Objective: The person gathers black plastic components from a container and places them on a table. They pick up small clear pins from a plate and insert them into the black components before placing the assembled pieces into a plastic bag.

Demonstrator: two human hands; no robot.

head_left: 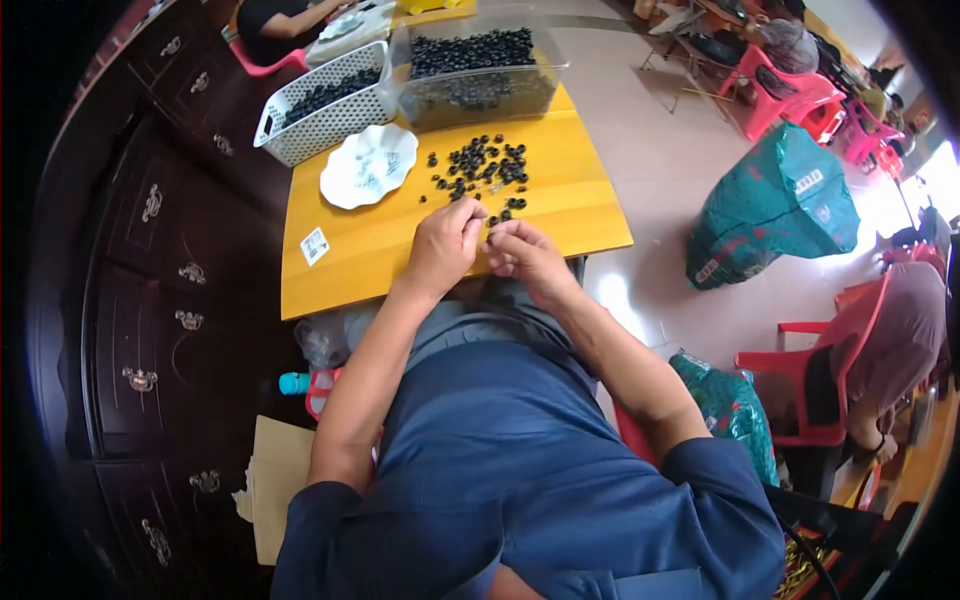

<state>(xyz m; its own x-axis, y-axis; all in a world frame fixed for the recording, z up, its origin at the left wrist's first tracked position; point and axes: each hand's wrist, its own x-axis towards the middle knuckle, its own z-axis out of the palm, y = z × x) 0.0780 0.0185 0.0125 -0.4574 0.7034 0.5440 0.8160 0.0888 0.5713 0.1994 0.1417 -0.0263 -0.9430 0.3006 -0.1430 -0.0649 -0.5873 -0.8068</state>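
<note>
Over the near edge of the yellow table (350,272), my left hand (443,243) is closed in a pinch; whatever its fingertips hold is too small to make out. Close beside it, my right hand (532,262) pinches what looks like a small black round piece (491,238). Just beyond the fingertips lies a loose scatter of small black ring-like pieces (480,160). To the left of them sits a white wavy-edged plate (345,190) with small pale or clear bits on it.
At the table's far side stand a white perforated basket (300,143) and a clear plastic bin (470,110), both holding many black pieces. A small white label (314,246) lies at left. Dark drawers (160,260) line the left; a green sack (765,215) and red chair (800,375) are right.
</note>
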